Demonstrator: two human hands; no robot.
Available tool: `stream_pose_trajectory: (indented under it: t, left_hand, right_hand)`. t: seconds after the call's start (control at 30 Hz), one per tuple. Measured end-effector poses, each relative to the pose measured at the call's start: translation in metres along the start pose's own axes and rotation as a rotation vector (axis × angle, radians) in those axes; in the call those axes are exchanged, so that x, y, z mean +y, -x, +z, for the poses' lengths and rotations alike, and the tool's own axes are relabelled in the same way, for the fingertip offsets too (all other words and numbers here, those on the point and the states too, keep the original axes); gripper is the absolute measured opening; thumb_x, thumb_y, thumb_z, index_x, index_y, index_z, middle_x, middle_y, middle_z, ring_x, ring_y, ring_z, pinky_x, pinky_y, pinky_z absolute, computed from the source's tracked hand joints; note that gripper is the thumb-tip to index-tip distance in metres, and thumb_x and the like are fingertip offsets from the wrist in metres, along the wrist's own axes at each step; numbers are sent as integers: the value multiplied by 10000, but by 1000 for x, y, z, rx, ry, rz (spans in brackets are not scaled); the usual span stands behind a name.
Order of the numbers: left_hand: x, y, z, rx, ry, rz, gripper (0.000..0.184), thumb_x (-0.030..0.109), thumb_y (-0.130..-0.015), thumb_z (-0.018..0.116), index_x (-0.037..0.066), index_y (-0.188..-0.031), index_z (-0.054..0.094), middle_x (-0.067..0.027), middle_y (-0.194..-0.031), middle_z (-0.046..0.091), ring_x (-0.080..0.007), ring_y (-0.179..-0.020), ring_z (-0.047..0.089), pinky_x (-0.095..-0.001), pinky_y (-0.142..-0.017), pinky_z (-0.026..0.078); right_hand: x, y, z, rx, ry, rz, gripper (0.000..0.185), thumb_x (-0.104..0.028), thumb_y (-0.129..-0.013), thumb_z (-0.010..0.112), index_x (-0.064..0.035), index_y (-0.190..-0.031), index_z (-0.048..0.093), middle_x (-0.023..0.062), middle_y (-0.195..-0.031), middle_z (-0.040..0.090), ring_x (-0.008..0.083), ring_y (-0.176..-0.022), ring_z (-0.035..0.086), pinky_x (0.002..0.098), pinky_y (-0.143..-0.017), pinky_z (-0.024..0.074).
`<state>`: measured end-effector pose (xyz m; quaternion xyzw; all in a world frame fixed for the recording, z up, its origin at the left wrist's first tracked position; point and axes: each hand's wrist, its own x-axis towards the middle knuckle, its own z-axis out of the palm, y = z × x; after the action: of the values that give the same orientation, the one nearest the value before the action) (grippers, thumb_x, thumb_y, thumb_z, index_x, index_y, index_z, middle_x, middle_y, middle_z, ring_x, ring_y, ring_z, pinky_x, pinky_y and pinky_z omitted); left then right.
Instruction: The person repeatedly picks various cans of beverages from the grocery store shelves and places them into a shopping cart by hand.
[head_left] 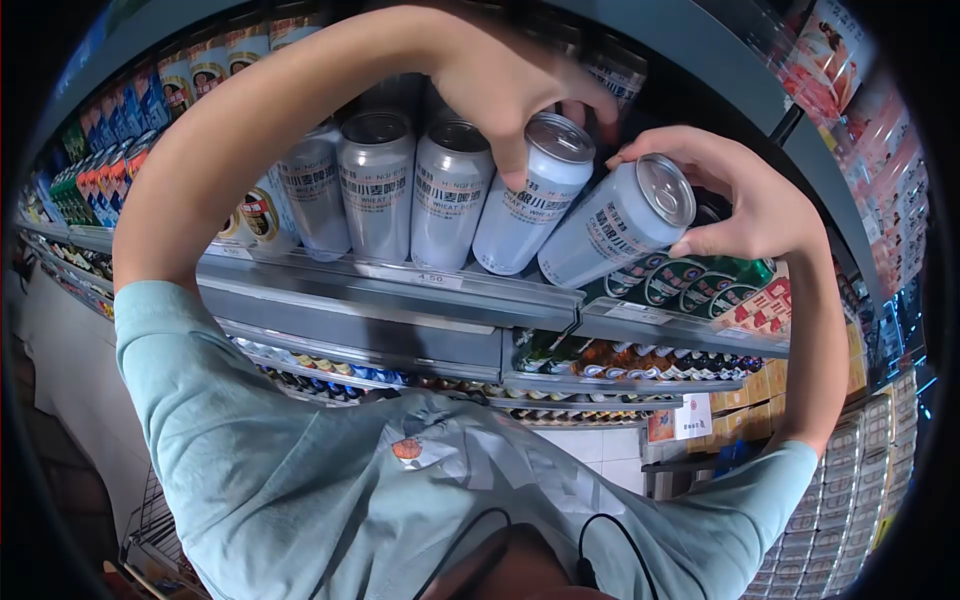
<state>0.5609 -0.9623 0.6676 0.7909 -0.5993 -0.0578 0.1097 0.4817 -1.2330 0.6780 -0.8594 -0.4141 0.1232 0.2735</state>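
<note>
My left hand reaches over the shelf, thumb on the near side and fingers on the far side of a silver wheat beer can that leans slightly. Further right, my right hand is curled around the upper part of another silver wheat beer can, thumb near its lid. That can tilts to the right, its base at the shelf's front edge. Beside my left hand stands a matching beer can, with more of the same kind in the row to its left.
The shelf edge carries price tags. Green cans lie to the right, below my right hand. Lower shelves hold bottles. Stacked packs of cans stand at the lower right, and hanging packages line the right side.
</note>
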Motion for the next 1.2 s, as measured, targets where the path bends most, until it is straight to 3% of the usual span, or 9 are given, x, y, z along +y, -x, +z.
stream_pose_trajectory:
  t: [0.27,0.43,0.7,0.8,0.93,1.03,1.07,1.13,1.2]
  left_hand:
    - [-15,-8,11,-88,41,-132,960,121,-640,874,45,-1463,385,-173,-1263,630,-297,-1118,639,-388,-940,506]
    - [-20,-11,16,-116,-7,-124,994,121,-662,871,40,-1489,326,-179,-1267,633,-302,-1113,647,-386,-931,511]
    - [-23,-10,20,-109,44,-122,937,120,-638,868,25,-1440,392,-179,-1201,662,-310,-1101,650,-386,-916,515]
    - [-12,-8,16,-103,54,-151,863,121,-627,864,20,-1378,452,-173,-1178,669,-309,-1087,650,-382,-915,510]
    - [-13,-3,21,-30,1,-106,796,128,-598,866,17,-1296,501,-171,-1160,671,-308,-1073,647,-370,-913,500]
    - [-5,2,22,-2,-38,-74,730,191,-727,830,22,-1356,499,-157,-1173,673,-276,-1106,645,-351,-956,498]
    - [0,2,11,-110,83,-99,777,171,-748,814,-44,-1386,425,-192,-1221,624,-289,-1162,594,-351,-994,459]
    - [-3,4,11,-123,255,-100,809,158,-782,790,-108,-1412,359,-228,-1265,583,-301,-1203,551,-355,-1026,423]
    - [8,17,18,-43,259,-108,784,192,-812,771,-96,-1421,370,-231,-1280,590,-296,-1189,562,-360,-1021,432]
  right_hand:
    - [30,-31,-6,-123,42,155,822,7,-631,845,-51,-1376,502,93,-1368,536,217,-1321,498,387,-1138,378]
    - [41,-39,-4,-178,128,167,799,21,-644,823,-78,-1358,479,97,-1354,588,199,-1262,535,368,-1067,418]
    - [40,-42,0,-174,281,33,721,-63,-678,839,-78,-1307,488,97,-1299,574,216,-1184,558,352,-997,451]
    - [28,-50,6,-189,275,225,779,-53,-650,872,-71,-1316,469,80,-1281,539,197,-1236,520,352,-1077,412]
    - [41,-49,5,-164,89,188,794,-33,-670,881,-68,-1331,444,111,-1349,526,228,-1268,515,386,-1055,470]
    - [44,-50,5,-141,86,197,823,-11,-670,873,-73,-1354,419,130,-1384,511,237,-1286,510,391,-1068,463]
    - [52,-49,4,-134,132,132,873,-32,-689,864,-81,-1410,375,142,-1386,503,245,-1275,522,395,-1069,466]
    - [51,-47,7,-101,98,92,882,-153,-700,873,-86,-1430,382,157,-1336,562,247,-1218,562,378,-1044,463]
    - [51,-45,10,-92,119,73,956,-216,-701,878,-103,-1487,348,174,-1331,585,266,-1224,572,381,-1038,463]
